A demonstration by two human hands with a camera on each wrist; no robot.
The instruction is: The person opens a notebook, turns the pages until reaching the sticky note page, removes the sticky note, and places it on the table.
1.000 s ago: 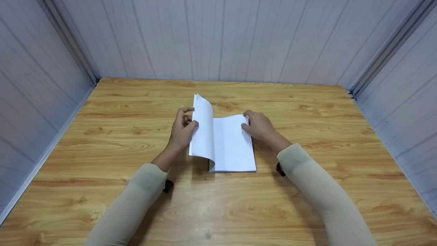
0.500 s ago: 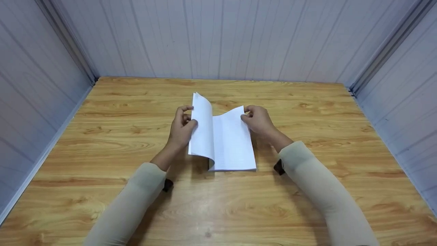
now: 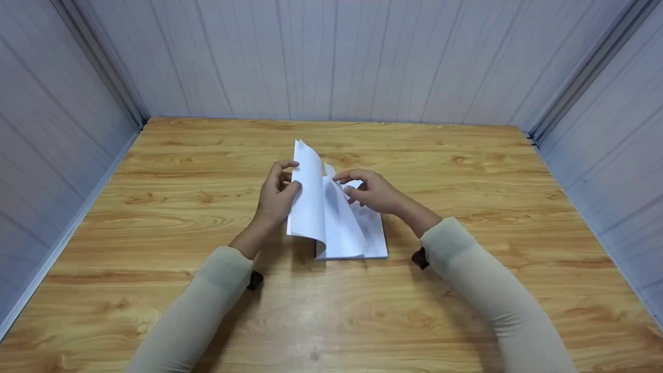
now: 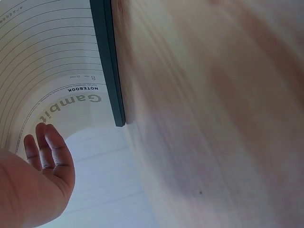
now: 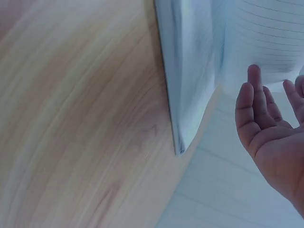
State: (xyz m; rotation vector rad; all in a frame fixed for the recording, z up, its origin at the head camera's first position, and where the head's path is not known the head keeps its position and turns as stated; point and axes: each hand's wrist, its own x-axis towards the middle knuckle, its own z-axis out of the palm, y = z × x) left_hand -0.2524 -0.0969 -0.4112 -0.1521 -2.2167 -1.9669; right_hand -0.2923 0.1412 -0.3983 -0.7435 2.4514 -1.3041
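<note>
Notebook page (image 3: 340,228) now farther left

In your left wrist view, the ruled page (image 4: 52,50) bears the word "Gambit" (image 4: 86,99) in large pale letters, with "NOTEBOOK" (image 4: 83,89) in small dark capitals and a figure "8" (image 4: 93,77), all upside down there; you find the remaining small print (image 4: 10,14) illegible.

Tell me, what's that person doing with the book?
Somebody has a lined notebook open on a wooden table. The left hand holds some raised pages up on the left side. The right hand is at another page, which is lifted partway and not yet turned all the way over.
</note>
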